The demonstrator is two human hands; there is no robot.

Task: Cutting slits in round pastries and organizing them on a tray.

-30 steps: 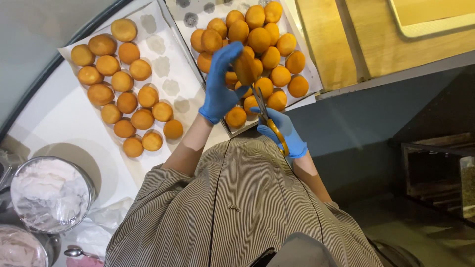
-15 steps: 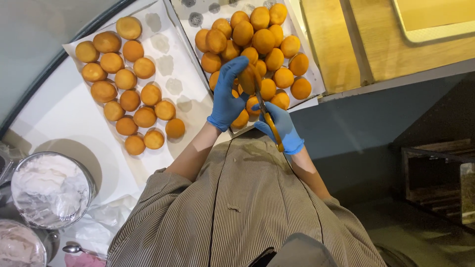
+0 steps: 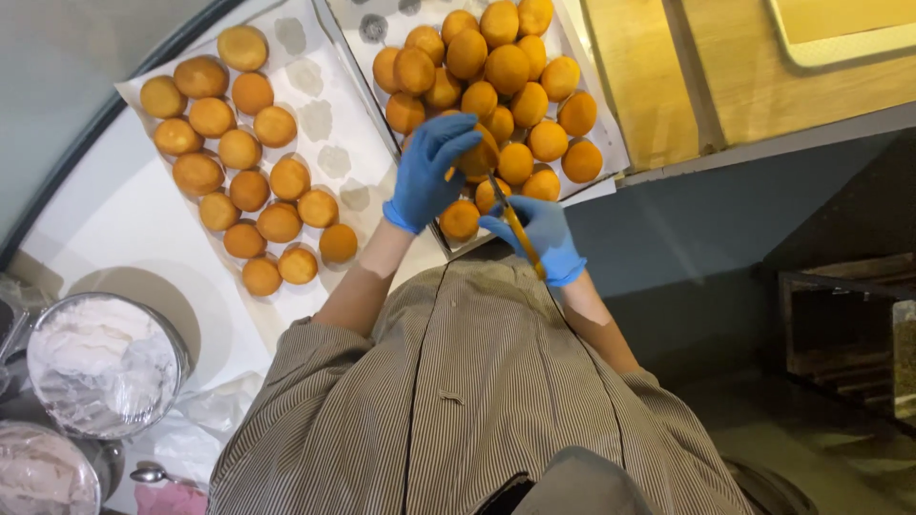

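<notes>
Both my hands wear blue gloves. My left hand [image 3: 431, 170] grips a golden-brown round bun [image 3: 480, 155] just above the right tray's near edge. My right hand [image 3: 536, 236] holds orange-handled scissors [image 3: 513, 224], whose blades point up into that bun. The right tray [image 3: 599, 100] carries a heap of several more buns [image 3: 496, 67]. To the left, a paper-lined tray [image 3: 329, 143] holds several buns [image 3: 239, 181] laid out in rows, with greasy round marks on its bare part.
A metal bowl of white cream under plastic film [image 3: 100, 362] stands at the lower left, with a second covered bowl [image 3: 43, 472] below it. A wooden surface [image 3: 725, 67] lies at the upper right. My striped shirt [image 3: 458, 410] fills the bottom.
My left hand has lifted a bun off the heap and drawn it toward me. My right hand has brought the scissors up so the blades meet that bun.
</notes>
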